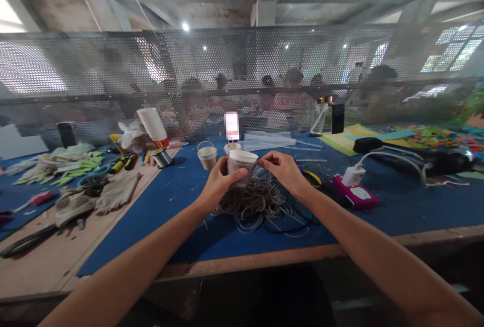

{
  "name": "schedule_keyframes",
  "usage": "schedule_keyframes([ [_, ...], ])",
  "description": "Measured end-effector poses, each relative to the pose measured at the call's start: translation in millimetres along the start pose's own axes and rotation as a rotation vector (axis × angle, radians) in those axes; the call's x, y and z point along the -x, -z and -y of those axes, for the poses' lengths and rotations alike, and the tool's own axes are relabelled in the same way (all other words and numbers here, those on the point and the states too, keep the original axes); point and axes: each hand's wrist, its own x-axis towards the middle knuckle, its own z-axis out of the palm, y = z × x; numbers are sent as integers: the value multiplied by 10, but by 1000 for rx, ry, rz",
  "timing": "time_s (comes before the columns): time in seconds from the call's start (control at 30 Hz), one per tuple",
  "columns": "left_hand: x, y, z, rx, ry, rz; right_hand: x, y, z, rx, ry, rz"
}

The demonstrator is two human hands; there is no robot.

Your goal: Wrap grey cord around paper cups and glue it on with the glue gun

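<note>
Seen from the head camera: two bare arms reach forward over a blue-matted surface (170, 201). At centre, held just above the surface, is a paper cup (242, 163), its lower wall wrapped in grey cord. The left hand (219, 180) grips it from nine o'clock, fingers curled around the wall. The right hand (283, 168) meets the rim from three o'clock, fingers pinched narrow; the strand they may hold is too thin to make out. Directly below, at six o'clock, lies a loose heap of grey cord (253, 201). A small finished cup basket (207, 156) stands at ten o'clock, with a stack of paper cups (152, 126) farther out.

Likely risks: if the pinch slackens, the winding could loosen and slide off the cup. A hard squeeze could crush the thin wall. The loops in the heap could snag and tangle.
</note>
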Motion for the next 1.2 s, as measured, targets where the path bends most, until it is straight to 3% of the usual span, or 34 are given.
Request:
schedule_keyframes([
  [0.7, -9, 13, 19, 75, 39, 36, 11, -14, 25, -110, -104, 56],
  [0.93, -10, -2, -64, 171, 81, 68, 30, -10, -2, -193, -156, 167],
  [1.07, -20, 14, -58, 208, 92, 104, 64, -57, 16, -126, -144, 250],
  [1.2, -33, 23, -29, 171, 69, 118, 76, -101, -3, -26, -122, 207],
])
